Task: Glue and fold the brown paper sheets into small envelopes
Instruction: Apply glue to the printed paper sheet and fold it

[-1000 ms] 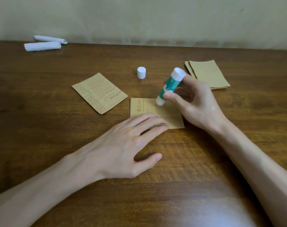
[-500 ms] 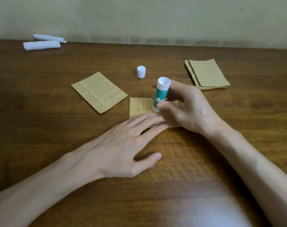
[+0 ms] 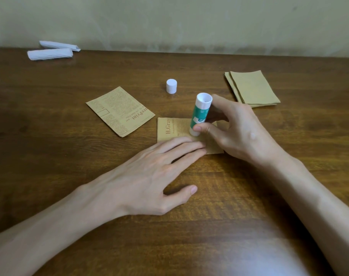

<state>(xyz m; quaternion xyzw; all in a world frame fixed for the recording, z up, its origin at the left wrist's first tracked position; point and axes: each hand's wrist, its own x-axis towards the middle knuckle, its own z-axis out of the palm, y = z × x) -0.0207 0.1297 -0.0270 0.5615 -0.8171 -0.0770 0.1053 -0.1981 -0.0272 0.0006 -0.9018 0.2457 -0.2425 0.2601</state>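
Head view: glue stick (image 3: 200,114) on the folded brown sheet (image 3: 169,130)

The right hand (image 3: 241,132) gripped the glue stick between thumb and fingers, its tip down on the folded brown sheet in the middle of the table (image 3: 70,176). The left hand (image 3: 149,176) lay flat, straight fingers pinning the sheet's near edge. To do this well, I judged, strokes should be short and follow the edge, with the left hand pressing firmly (thin paper creeps under a sticky tip). Beyond lay a printed sheet (image 3: 119,112), the white cap (image 3: 171,86) and the plain stack (image 3: 253,88).
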